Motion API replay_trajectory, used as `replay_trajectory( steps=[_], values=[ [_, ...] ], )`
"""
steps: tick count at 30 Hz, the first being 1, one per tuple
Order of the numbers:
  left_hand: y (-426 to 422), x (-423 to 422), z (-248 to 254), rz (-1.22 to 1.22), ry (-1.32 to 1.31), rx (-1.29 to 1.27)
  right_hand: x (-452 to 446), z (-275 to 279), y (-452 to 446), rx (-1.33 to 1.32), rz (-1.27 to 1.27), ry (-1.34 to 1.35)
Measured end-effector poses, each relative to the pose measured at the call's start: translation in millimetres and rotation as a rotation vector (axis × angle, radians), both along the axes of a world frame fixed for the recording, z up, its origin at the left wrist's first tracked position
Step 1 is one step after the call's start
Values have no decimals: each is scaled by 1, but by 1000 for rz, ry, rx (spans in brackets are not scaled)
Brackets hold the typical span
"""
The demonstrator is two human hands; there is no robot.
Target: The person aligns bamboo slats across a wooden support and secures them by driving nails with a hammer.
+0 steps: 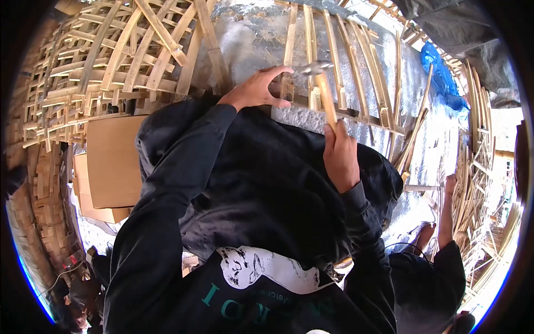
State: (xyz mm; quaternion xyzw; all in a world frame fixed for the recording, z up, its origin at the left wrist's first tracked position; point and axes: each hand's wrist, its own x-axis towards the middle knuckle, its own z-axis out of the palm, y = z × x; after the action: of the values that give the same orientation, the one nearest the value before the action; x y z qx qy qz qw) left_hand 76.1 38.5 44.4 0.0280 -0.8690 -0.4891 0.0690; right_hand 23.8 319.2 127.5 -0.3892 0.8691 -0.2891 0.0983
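Observation:
My right hand (342,153) is wrapped round the wooden handle of a hammer (327,100). The hammer's metal head is raised over a frame of pale bamboo slats (364,72). My left hand (257,89) is open, thumb and fingers spread apart beside the near end of one slat (287,83); no grip on it shows. A bamboo crosspiece (364,117) runs across the near ends of the slats. Below it lies a rough grey block (297,118), partly hidden by my dark-clothed knees.
Lattice panels of bamboo strips (105,55) are stacked at the left, above cardboard boxes (115,161). Blue plastic (442,78) and long bundled strips (478,167) stand to the right. Another person in dark clothing (425,284) sits at the lower right, one arm reaching forward.

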Motion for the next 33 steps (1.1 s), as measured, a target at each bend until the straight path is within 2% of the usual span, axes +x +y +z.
replay_trajectory(
  steps=[3, 5, 6, 8, 12, 14, 16, 20, 22, 23, 27, 28, 30, 32, 33],
  values=[
    [1, 0, -2, 24, 10, -39, 2, -13, 0, -119, -101, 1],
    [3, 3, 8, 22, -40, 24, -1, -30, 8, -31, 67, 13],
    [5, 3, 9, 18, -96, 92, -3, -24, 9, -28, 61, 15],
    [3, 1, 5, 10, -42, 53, -9, -10, 5, 38, 30, -22],
    [2, 1, 0, 16, 47, -54, -1, -17, 0, -148, -101, 32],
    [3, 2, 6, 21, -12, 7, -1, -19, 2, -101, -83, 52],
    [5, 1, 6, 22, -74, 76, -7, -20, 5, -59, 94, 71],
    [2, 1, -5, 23, 5, -8, -9, -4, -2, -75, -65, -59],
    [1, 0, -1, 13, 32, -32, -3, -13, -5, -214, -155, -10],
    [3, 1, 2, 29, -24, 0, -3, -34, 2, -197, -67, 90],
    [6, 3, 9, 44, -78, 34, -13, -21, 7, -8, 78, -25],
    [4, 2, 6, 46, -83, 35, -12, -12, 2, -7, 80, -30],
    [1, 0, 0, 9, -15, 3, -6, 0, -4, -155, -72, 20],
    [1, 1, -2, 12, 9, -15, -1, -22, 1, -235, -99, 28],
    [3, 2, 2, 26, -34, -16, 3, -37, 9, -107, -24, 57]
  ],
)
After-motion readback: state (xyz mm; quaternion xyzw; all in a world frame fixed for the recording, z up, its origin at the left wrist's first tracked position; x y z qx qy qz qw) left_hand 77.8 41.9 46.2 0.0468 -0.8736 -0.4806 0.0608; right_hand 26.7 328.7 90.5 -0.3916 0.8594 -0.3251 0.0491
